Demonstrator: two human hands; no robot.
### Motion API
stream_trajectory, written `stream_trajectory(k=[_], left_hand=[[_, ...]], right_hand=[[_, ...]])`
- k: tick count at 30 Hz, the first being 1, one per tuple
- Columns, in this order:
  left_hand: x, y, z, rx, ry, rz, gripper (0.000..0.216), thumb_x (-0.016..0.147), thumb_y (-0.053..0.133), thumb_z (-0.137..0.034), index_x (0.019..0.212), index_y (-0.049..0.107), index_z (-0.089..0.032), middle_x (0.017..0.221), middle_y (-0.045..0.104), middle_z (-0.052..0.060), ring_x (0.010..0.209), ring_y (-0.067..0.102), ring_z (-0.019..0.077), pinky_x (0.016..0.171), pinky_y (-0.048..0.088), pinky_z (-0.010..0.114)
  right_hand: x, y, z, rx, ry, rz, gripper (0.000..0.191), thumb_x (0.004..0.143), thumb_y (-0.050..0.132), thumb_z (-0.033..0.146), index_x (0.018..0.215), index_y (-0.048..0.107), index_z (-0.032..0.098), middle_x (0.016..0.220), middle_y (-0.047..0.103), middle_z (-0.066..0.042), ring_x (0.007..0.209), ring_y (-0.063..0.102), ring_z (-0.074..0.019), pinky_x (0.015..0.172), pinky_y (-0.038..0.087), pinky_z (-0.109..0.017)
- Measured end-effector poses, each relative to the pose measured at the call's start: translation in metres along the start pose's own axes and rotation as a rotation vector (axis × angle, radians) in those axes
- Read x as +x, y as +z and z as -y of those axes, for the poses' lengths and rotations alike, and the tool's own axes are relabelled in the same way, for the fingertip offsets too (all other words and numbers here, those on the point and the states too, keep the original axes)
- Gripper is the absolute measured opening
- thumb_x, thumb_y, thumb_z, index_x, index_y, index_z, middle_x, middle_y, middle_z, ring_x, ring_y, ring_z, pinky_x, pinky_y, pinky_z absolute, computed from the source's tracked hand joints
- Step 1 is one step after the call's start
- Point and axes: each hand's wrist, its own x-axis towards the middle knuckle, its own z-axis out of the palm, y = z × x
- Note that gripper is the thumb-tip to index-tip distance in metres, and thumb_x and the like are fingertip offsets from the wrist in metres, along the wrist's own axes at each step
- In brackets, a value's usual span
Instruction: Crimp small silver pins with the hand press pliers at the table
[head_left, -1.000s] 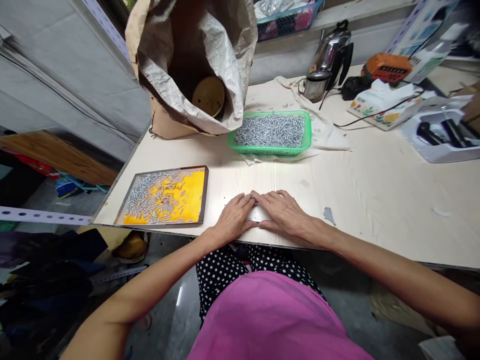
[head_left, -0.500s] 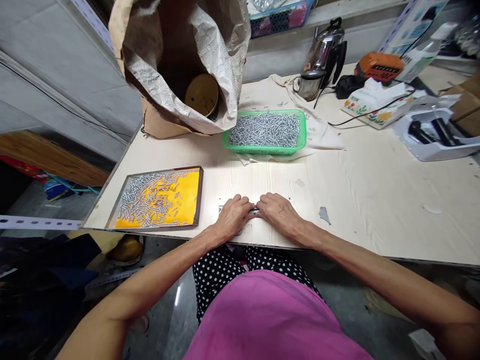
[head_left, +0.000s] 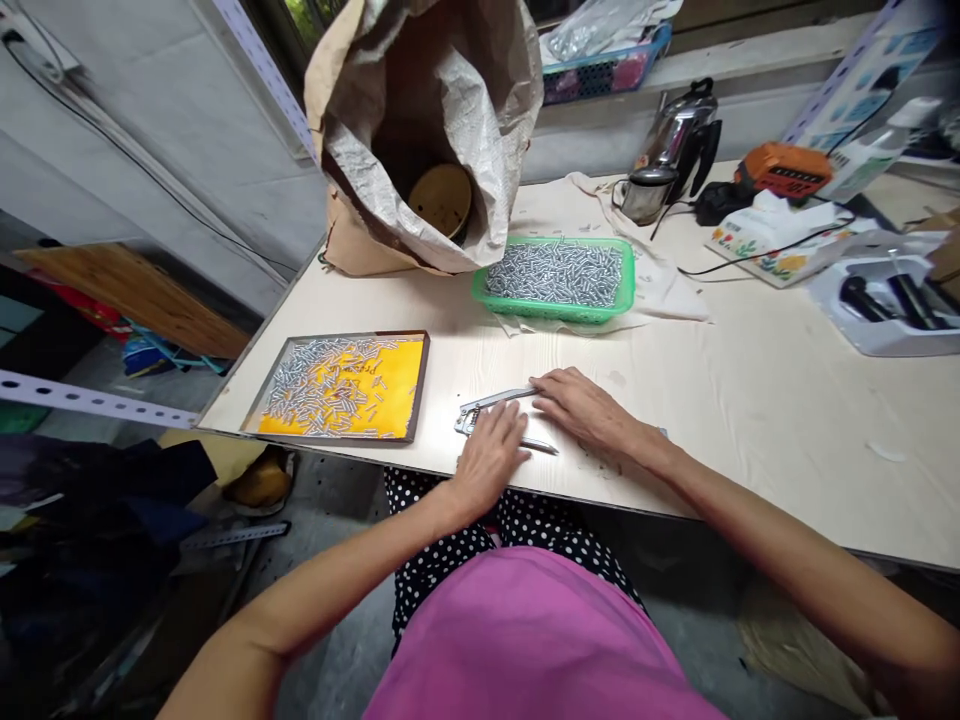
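Observation:
A silver plier-like hand tool lies on the table near its front edge, jaw end to the left, its two handles spread apart. A small spring shows near the jaw. My left hand rests across the middle of the tool, fingers stretched and slightly apart, covering part of both handles. My right hand is stretched out at the tool's right side, its fingertips touching the end of the upper handle. The thumb of my right hand is hidden. Left of the tool stands a shallow tray with many small silver metal pins on a yellow lining.
Behind my hands sits a green basket full of similar pins. A large paper sack stands open at the back left. A metal kettle, cup, orange battery, tissue pack and white tray stand back right.
The tool's handles have sprung apart. Both hands have loosened from their close grip on it, and my right hand has shifted away from my left. The view has tilted.

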Motion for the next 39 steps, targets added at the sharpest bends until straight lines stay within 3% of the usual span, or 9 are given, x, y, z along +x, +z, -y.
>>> stream_trajectory(k=[6, 10, 13, 16, 22, 27, 31, 36, 39], left_hand=[[-0.022, 0.012, -0.025, -0.128, 0.054, -0.019, 0.053, 0.097, 0.05, -0.043, 0.141, 0.041, -0.015, 0.146, 0.048, 0.016, 0.143, 0.034, 0.0308, 0.117, 0.026, 0.056], [-0.02, 0.009, -0.025, -0.17, 0.037, -0.029, 0.057, 0.096, 0.049, -0.048, 0.141, 0.042, -0.014, 0.145, 0.049, 0.017, 0.142, 0.035, 0.0321, 0.117, 0.024, 0.057], [-0.02, 0.014, -0.024, -0.179, 0.037, -0.027, 0.06, 0.094, 0.051, -0.049, 0.14, 0.044, -0.011, 0.143, 0.051, 0.019, 0.14, 0.038, 0.0331, 0.117, 0.026, 0.055], [-0.024, 0.022, -0.025, -0.198, -0.004, -0.019, 0.06, 0.093, 0.053, -0.051, 0.136, 0.05, -0.009, 0.133, 0.059, 0.02, 0.131, 0.049, 0.0333, 0.112, 0.036, 0.05], [-0.031, 0.033, -0.025, -0.178, -0.037, -0.024, 0.064, 0.095, 0.045, -0.056, 0.139, 0.049, -0.01, 0.135, 0.058, 0.018, 0.127, 0.052, 0.034, 0.109, 0.039, 0.048], [-0.032, 0.035, -0.026, -0.157, -0.051, 0.026, 0.062, 0.097, 0.041, -0.055, 0.139, 0.049, -0.01, 0.136, 0.058, 0.015, 0.131, 0.049, 0.0325, 0.111, 0.036, 0.046], [-0.031, 0.033, -0.028, -0.179, -0.019, 0.032, 0.056, 0.097, 0.043, -0.05, 0.138, 0.05, -0.012, 0.133, 0.06, 0.014, 0.126, 0.052, 0.0312, 0.109, 0.038, 0.044], [-0.03, -0.007, -0.001, -0.124, 0.028, -0.162, 0.034, 0.098, 0.047, -0.032, 0.123, 0.059, -0.014, 0.122, 0.063, 0.013, 0.117, 0.055, 0.0256, 0.103, 0.045, 0.04], [-0.032, -0.048, 0.051, 0.008, -0.232, -0.348, 0.029, 0.1, 0.04, -0.023, 0.117, 0.063, -0.017, 0.107, 0.066, 0.011, 0.101, 0.058, 0.0224, 0.089, 0.051, 0.038]], right_hand=[[0.029, 0.009, -0.013, -0.148, 0.064, -0.034, 0.018, 0.095, 0.052, 0.025, 0.097, 0.069, 0.018, 0.096, 0.066, -0.009, 0.092, 0.05, -0.024, 0.078, 0.035, -0.035], [0.05, 0.004, 0.0, -0.191, 0.089, -0.047, 0.017, 0.094, 0.054, 0.024, 0.098, 0.07, 0.019, 0.098, 0.066, -0.009, 0.093, 0.049, -0.0239, 0.076, 0.032, -0.035], [0.056, 0.002, 0.035, -0.165, -0.135, 0.04, 0.019, 0.092, 0.059, 0.024, 0.107, 0.07, 0.023, 0.111, 0.063, -0.009, 0.101, 0.046, -0.0245, 0.078, 0.032, -0.034], [0.061, 0.007, 0.072, -0.154, -0.433, 0.186, 0.011, 0.089, 0.064, 0.028, 0.096, 0.073, 0.026, 0.114, 0.062, -0.007, 0.11, 0.043, -0.026, 0.079, 0.032, -0.035], [0.078, 0.025, 0.094, -0.265, -0.595, 0.304, 0.01, 0.087, 0.065, 0.025, 0.082, 0.071, 0.02, 0.097, 0.061, -0.008, 0.099, 0.046, -0.0246, 0.076, 0.033, -0.037], [0.074, 0.035, 0.094, -0.24, -0.706, 0.234, 0.01, 0.09, 0.058, 0.019, 0.082, 0.064, 0.018, 0.091, 0.062, -0.006, 0.094, 0.049, -0.0224, 0.081, 0.034, -0.039], [0.073, 0.029, 0.109, -0.068, -0.608, 0.142, 0.01, 0.093, 0.056, 0.021, 0.087, 0.063, 0.019, 0.088, 0.065, -0.005, 0.087, 0.053, -0.0194, 0.079, 0.037, -0.035], [0.09, -0.027, 0.09, 0.142, -0.376, -0.291, 0.016, 0.095, 0.046, 0.019, 0.092, 0.062, 0.018, 0.087, 0.066, -0.007, 0.084, 0.058, -0.019, 0.077, 0.044, -0.033], [0.103, -0.072, 0.042, 0.077, -0.169, -0.462, 0.016, 0.094, 0.047, 0.024, 0.093, 0.063, 0.021, 0.088, 0.065, -0.007, 0.082, 0.06, -0.0211, 0.074, 0.047, -0.035]])
